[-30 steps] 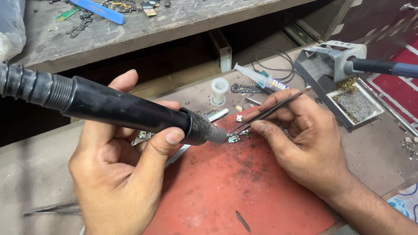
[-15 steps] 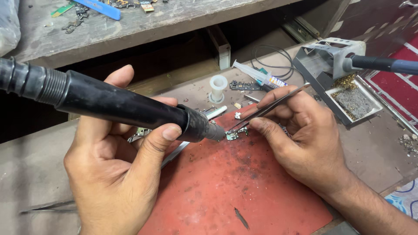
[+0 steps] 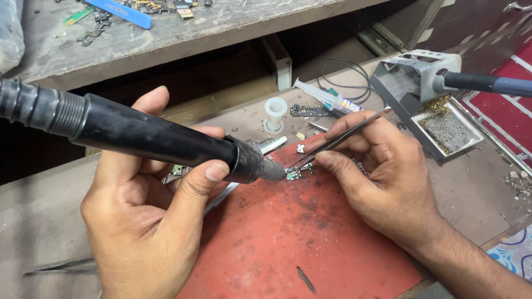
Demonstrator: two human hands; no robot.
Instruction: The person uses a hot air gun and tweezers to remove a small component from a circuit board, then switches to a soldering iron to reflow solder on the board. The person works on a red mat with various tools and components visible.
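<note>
My left hand (image 3: 147, 221) grips a thick black hot-air wand (image 3: 166, 138) with a ribbed hose running off to the left. Its metal nozzle points right at a tiny green circuit board (image 3: 293, 174) lying on a red work mat (image 3: 310, 243). My right hand (image 3: 382, 177) pinches slim metal tweezers (image 3: 343, 135), whose tips touch the small board from the right. Both hands rest low over the mat.
A soldering iron sits in its grey stand (image 3: 421, 77) with a tray of brass wool at the right. A syringe (image 3: 324, 97), a white spool (image 3: 275, 108), a black cable and small parts lie behind the mat. Spare tweezers (image 3: 61, 266) lie at the left. A cluttered shelf runs above.
The wand, the tweezers and the board stay together on the mat. The view has shifted slightly; my hands hold nearly the same pose.
</note>
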